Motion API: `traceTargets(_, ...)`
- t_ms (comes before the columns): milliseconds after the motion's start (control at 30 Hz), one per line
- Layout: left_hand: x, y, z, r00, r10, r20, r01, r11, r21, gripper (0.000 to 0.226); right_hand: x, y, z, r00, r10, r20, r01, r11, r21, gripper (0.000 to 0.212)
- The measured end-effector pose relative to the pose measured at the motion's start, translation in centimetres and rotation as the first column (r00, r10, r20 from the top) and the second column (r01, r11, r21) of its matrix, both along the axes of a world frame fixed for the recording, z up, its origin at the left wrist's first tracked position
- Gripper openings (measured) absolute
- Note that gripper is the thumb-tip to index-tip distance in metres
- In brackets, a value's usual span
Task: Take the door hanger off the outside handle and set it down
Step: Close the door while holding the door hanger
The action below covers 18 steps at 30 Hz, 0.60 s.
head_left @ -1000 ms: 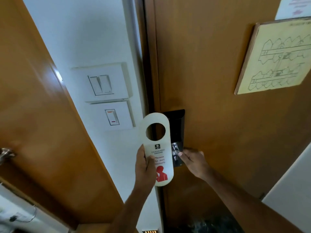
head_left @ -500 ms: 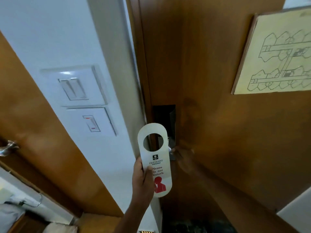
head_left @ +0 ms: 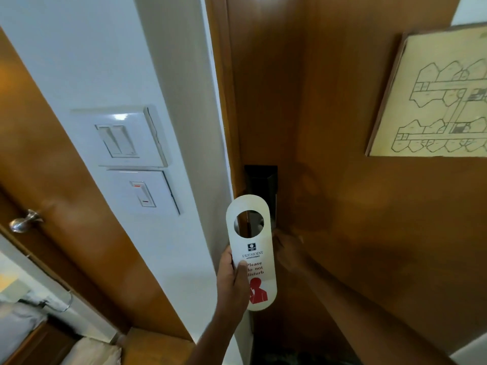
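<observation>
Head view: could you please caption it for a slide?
Left hand holds the door hanger upright; right hand reaches the door edge.

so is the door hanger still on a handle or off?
Off. The door hanger is held upright in the left hand, and its round hole shows only the door edge behind it, with nothing through it.

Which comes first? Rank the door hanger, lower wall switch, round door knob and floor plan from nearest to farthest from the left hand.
1. Door hanger: held in the left hand.
2. Lower wall switch: up-left, on the wall.
3. Round door knob: far left.
4. Floor plan: upper right, on the door.
</observation>
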State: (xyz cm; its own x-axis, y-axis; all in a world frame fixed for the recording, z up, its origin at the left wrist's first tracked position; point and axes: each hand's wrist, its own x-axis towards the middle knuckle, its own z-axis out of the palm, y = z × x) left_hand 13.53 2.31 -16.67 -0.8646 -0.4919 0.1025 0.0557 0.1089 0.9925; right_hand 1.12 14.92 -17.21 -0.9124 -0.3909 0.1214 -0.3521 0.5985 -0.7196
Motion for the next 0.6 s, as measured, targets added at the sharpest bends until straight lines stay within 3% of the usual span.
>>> traceTargets(600,-2.6,-2.2,0.9,1.0,-0.012,0.004,0.012,1.0,-0.009,0.035,-2.2,-0.7,-0.6,0.997,-0.033,-0.076,0.038,0.997,0.062,0.022)
